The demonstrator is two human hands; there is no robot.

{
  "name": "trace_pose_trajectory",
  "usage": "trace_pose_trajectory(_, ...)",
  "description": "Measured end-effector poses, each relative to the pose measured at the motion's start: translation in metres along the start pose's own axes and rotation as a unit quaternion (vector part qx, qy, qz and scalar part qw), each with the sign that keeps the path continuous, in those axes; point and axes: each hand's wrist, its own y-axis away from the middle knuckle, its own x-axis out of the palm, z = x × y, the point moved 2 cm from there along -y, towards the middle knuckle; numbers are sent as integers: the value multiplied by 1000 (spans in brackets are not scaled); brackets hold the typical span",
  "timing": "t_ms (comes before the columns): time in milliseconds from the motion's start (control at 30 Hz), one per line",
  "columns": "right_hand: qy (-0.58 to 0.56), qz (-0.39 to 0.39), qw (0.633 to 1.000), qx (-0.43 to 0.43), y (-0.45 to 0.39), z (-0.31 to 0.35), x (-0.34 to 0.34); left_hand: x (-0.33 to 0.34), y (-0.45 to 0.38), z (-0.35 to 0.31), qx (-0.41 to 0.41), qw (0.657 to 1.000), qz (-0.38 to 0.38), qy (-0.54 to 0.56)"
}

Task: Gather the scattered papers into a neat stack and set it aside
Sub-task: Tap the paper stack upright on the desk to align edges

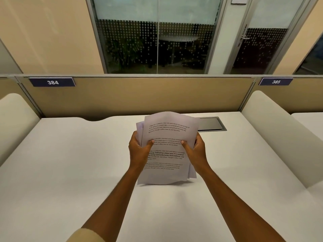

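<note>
A loose bundle of white printed papers (pixel 167 133) stands upright over the middle of the white desk (pixel 70 163), its lower edge close to the surface. The sheets are not squared: corners stick out at the upper left and lower right. My left hand (pixel 139 151) grips the bundle's left edge, thumb on the front page. My right hand (pixel 194 151) grips the right edge the same way. Text paragraphs on the front sheet face me.
A grey cable hatch (pixel 212 124) lies flush in the desk just behind the papers, to the right. A tan partition (pixel 139 96) with a sign "384" closes the back. Cream side dividers (pixel 272 133) flank the desk on both sides.
</note>
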Motion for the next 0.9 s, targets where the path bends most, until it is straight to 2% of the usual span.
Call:
trace_pose_trajectory(267, 7, 0, 1000, 0, -6, 4, 1, 1, -8, 1, 0, 1000, -3, -10)
trace_pose_trajectory(567, -22, -15, 999, -21, -12, 12, -4, 4, -21, -13, 36, 999, 12, -11)
trace_pose_trajectory(733, -5, -13, 1000, -28, -9, 6, -5, 3, -17, -12, 49, 999, 19, 6)
trace_pose_trajectory(900, 3, -5, 1000, -31, -11, 7, -5, 4, -15, -12, 30, 999, 16, 40)
